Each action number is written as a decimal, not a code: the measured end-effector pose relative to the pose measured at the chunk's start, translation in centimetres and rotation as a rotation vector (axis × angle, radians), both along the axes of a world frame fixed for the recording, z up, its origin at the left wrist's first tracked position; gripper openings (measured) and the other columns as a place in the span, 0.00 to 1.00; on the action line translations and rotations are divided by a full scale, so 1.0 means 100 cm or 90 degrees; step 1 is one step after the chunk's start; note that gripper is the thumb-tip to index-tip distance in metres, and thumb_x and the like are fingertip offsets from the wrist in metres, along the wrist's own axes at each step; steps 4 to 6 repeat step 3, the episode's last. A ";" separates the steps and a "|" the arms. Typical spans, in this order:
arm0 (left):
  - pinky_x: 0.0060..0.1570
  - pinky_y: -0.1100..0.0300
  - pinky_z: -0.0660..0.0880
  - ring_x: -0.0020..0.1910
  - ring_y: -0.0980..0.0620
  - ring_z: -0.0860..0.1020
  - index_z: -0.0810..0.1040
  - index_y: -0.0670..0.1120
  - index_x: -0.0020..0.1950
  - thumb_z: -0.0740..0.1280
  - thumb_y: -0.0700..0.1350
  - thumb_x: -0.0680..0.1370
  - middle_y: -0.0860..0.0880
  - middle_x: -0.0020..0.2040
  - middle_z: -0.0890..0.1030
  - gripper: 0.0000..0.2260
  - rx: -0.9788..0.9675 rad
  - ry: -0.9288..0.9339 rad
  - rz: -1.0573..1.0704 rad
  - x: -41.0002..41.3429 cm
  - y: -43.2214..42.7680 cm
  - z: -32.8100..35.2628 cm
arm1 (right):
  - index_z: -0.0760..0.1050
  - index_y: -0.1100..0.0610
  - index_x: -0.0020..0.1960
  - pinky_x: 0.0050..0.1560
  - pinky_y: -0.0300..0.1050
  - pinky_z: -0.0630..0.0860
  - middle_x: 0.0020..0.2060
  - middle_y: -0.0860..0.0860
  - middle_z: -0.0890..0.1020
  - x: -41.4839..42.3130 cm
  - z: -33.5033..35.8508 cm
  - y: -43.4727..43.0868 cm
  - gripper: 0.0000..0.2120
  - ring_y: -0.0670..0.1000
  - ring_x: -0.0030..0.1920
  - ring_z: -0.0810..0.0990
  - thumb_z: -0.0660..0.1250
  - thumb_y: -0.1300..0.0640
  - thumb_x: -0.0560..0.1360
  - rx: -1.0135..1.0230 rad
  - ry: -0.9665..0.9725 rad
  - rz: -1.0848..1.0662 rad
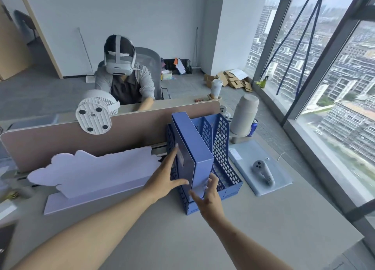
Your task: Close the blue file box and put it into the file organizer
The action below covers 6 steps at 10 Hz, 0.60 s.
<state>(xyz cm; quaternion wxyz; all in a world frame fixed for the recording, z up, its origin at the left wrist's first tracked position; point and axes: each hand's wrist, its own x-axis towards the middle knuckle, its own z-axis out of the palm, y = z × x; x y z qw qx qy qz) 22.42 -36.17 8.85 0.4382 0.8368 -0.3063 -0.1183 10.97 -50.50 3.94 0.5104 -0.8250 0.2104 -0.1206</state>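
The blue file box point(192, 145) is closed and stands upright in the leftmost slot of the blue mesh file organizer point(223, 152) on the desk. My left hand point(164, 178) presses flat against the box's left side, thumb at its lower front edge. My right hand point(209, 196) touches the box's near lower corner with fingers spread around its spine. The organizer's other slots to the right hold nothing I can see.
A white blurred-out shape point(95, 170) lies left of the organizer. A grey controller point(262, 172) rests on a pale pad at right. Behind the divider point(60, 139) sits a person wearing a headset, with a fan point(95, 115) on the divider. A tall grey container point(244, 115) stands beyond the organizer.
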 end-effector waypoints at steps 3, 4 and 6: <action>0.66 0.53 0.73 0.63 0.60 0.76 0.74 0.56 0.69 0.70 0.48 0.78 0.58 0.63 0.80 0.19 0.033 -0.066 0.068 -0.039 0.056 -0.003 | 0.64 0.52 0.65 0.64 0.51 0.74 0.65 0.51 0.73 -0.034 0.112 -0.054 0.25 0.54 0.63 0.75 0.73 0.57 0.73 -0.039 -0.139 0.022; 0.66 0.53 0.73 0.63 0.60 0.76 0.74 0.56 0.69 0.70 0.48 0.78 0.58 0.63 0.80 0.19 0.033 -0.066 0.068 -0.039 0.056 -0.003 | 0.64 0.52 0.65 0.64 0.51 0.74 0.65 0.51 0.73 -0.034 0.112 -0.054 0.25 0.54 0.63 0.75 0.73 0.57 0.73 -0.039 -0.139 0.022; 0.66 0.53 0.73 0.63 0.60 0.76 0.74 0.56 0.69 0.70 0.48 0.78 0.58 0.63 0.80 0.19 0.033 -0.066 0.068 -0.039 0.056 -0.003 | 0.64 0.52 0.65 0.64 0.51 0.74 0.65 0.51 0.73 -0.034 0.112 -0.054 0.25 0.54 0.63 0.75 0.73 0.57 0.73 -0.039 -0.139 0.022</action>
